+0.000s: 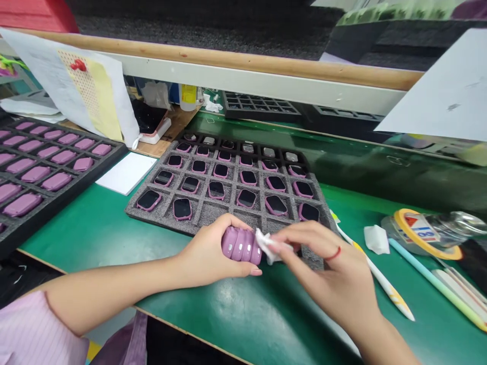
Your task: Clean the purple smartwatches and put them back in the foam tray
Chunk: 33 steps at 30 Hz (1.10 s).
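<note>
My left hand (pixel 216 253) is wrapped round a row of purple cases (pixel 239 245) stacked side by side, with small shiny openings along their edges. Pinched in the fingers of my right hand (pixel 323 263) is a crumpled white tissue (pixel 268 246), which touches the right end of the cases. Just beyond both hands lies a grey foam tray (pixel 213 212) whose compartments hold purple-framed pieces with dark faces. Part of its near edge is hidden behind my hands.
Another foam tray (pixel 49 212) with purple pieces is at left, beside white paper (pixel 127 173). At right lie a white-and-yellow toothbrush (pixel 388 288), a folded tissue (pixel 376 240), a blue-green stick (pixel 437 284) and a glass bottle (pixel 460 225) with a tape roll (pixel 403 223). A shelf edge (pixel 228 58) spans above.
</note>
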Tool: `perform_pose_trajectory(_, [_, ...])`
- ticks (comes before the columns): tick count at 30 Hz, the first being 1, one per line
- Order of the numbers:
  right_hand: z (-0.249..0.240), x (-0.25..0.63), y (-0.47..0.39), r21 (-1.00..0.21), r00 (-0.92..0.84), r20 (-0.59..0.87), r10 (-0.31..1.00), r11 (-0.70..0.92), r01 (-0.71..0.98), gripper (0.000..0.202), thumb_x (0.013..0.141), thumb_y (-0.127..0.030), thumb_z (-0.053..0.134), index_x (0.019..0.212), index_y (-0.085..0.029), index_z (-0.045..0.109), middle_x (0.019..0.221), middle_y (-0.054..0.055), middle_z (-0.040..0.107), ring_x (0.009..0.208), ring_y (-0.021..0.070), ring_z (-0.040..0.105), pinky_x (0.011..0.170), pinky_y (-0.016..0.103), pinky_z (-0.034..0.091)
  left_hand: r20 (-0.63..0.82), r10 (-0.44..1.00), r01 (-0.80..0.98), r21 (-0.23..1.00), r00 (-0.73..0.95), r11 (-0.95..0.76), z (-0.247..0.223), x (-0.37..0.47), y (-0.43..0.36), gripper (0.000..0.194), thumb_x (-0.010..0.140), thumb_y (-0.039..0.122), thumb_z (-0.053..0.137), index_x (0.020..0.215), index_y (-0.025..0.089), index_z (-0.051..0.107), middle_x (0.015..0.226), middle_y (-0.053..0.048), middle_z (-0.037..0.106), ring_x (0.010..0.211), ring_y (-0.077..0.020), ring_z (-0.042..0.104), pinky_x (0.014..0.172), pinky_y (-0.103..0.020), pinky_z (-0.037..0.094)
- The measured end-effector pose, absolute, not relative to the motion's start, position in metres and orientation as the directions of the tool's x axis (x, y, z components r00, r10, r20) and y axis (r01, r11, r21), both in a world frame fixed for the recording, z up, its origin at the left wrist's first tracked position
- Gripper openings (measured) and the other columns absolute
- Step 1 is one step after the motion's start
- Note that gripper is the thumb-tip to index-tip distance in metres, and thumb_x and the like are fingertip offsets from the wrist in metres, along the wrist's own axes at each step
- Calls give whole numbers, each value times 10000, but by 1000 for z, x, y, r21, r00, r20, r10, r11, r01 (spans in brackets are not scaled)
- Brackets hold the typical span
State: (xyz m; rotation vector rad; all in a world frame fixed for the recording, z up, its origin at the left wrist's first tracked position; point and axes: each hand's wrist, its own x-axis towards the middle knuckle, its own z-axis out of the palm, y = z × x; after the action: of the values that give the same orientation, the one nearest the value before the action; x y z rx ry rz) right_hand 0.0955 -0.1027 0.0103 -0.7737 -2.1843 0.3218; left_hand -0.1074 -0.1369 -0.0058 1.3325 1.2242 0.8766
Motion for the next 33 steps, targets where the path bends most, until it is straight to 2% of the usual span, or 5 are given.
perform_pose_trajectory(7, [6,102,-98,-273,-551,636,540,826,493,111,901,-154,672,976,-223,627,836,22,709,758,174,633,709,345,493,-158,968,216,970,195,114,-4,-108,-135,560,594,318,897,1033,246,558,941,17,663,854,-191,611,820,-347,484])
perform_pose_trajectory(14, [12,98,-112,-441,-624,535,570,818,369,111,927,-147,632,1000,-231,639,857,2,705,780,134,649,712,283,514,-152,965,168,979,215,117,0,-107,-135,539,599,258,883,1030,230,560,1009,-1,671,909,-197,616,837,-340,482])
perform_pose_trajectory(19, [15,111,-98,-313,-449,615,648,723,616,19,922,-224,644,931,-222,661,747,5,694,645,150,628,640,302,496,-161,965,213,970,206,117,0,-107,-136,541,602,275,888,1028,235,556,968,15,666,866,-184,616,821,-336,489])
perform_pose_trajectory(26, [26,142,-92,-504,-607,200,769,612,609,129,892,-313,671,787,-255,717,668,-20,694,463,115,579,407,234,427,-172,965,220,967,196,127,3,-107,-136,532,596,263,876,1024,232,561,989,0,680,903,-220,652,870,-385,499])
perform_pose_trajectory(33, [-8,251,-50,-163,-443,417,794,544,823,192,759,-405,791,704,-232,731,523,26,676,352,145,574,319,276,325,-190,960,221,965,204,144,5,-107,-136,526,612,253,862,1045,233,565,1008,-8,693,919,-237,676,909,-429,502])
